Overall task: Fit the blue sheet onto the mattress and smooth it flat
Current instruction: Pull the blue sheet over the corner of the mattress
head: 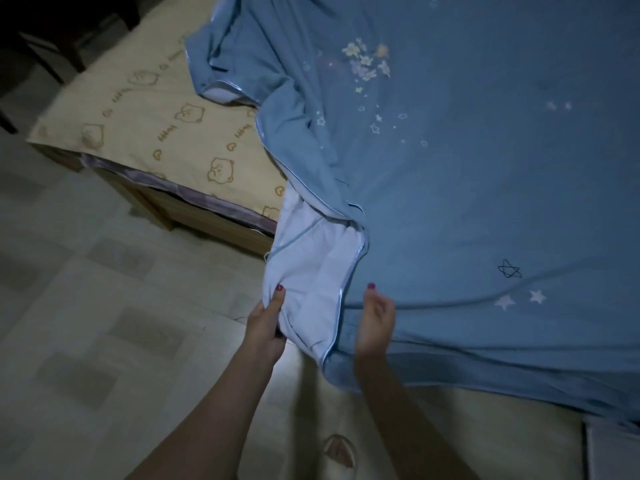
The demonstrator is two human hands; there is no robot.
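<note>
The blue sheet [467,168], printed with stars and flowers, lies spread over most of the mattress [166,133], which has a beige cover with bear prints. At the near left corner the sheet is folded back and shows its pale underside [311,271]. My left hand [266,323] grips the edge of that pale flap, thumb on top. Just to the right of the flap's piped edge, my right hand [375,320] hovers with its fingers loosely curled. It holds nothing that I can see. The sheet's far left part is bunched and wrinkled.
The left side of the mattress is uncovered, over a wooden bed frame [194,216]. Pale tiled floor [86,306] stretches to the left and below. A dark piece of furniture [52,29] stands at the top left. The room is dim.
</note>
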